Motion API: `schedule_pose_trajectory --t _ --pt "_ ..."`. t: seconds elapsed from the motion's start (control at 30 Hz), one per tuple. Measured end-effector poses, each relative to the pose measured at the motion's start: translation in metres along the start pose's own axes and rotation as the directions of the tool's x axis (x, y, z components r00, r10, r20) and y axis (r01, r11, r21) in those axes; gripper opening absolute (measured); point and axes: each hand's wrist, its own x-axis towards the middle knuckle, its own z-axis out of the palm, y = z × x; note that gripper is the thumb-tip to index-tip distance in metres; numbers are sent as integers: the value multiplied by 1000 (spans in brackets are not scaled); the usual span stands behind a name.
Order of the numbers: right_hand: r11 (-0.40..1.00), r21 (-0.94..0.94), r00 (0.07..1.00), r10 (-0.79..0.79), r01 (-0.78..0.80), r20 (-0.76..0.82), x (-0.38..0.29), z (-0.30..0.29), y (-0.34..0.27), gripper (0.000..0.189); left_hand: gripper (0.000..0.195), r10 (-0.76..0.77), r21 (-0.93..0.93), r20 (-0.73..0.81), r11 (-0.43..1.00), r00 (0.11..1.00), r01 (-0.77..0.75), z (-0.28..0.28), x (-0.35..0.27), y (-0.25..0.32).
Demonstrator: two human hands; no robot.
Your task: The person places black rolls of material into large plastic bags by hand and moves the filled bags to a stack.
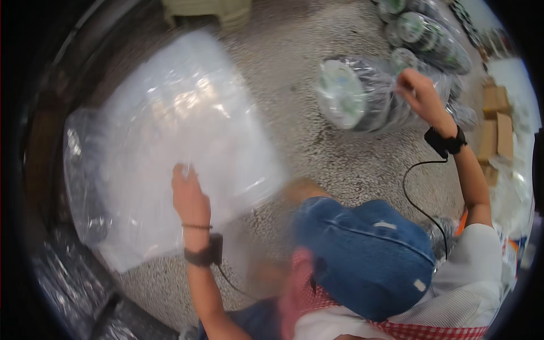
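Note:
My left hand (191,191) is over a large stack of clear plastic bags or film (182,127) on the ground, its fingertips together at the surface; whether they pinch the plastic cannot be told. My right hand (414,89), fingers curled, is at a plastic-wrapped bundle (344,93) with pale round ends and dark contents, lying on its side. Whether it grips the wrap is unclear. Each wrist wears a black strap device with a cable. Denim-covered legs (365,250) are below, between the arms.
More wrapped bundles (429,38) lie at the upper right. Open cardboard boxes (497,136) stand along the right edge. A beige plastic stool (208,12) is at the top. Dark plastic-wrapped packages (72,276) lie at the lower left. The ground (289,85) is speckled and rough.

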Motion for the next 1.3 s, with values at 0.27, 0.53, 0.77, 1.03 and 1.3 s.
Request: schedule_pose_trajectory --t 0.27,0.53,0.77,1.03,1.3 --pt "985 -16 982 -168 170 81 29 116 45 23 64 -123 -271 -41 956 992 108 -69 44 2" --pt "962 151 973 -231 226 15 10 78 7 15 79 -109 -175 20 978 994 111 -72 76 17" --pt "817 567 886 -186 -101 425 79 109 -40 28 89 92 -486 144 874 985 -10 -112 66 74" --pt "-33 781 781 -61 -624 621 195 331 -308 36 81 42 -918 62 394 997 40 -78 4 104" --pt "86 826 754 -365 -556 546 207 418 -330 45 82 -282 -500 -182 851 942 158 -65 -70 61"
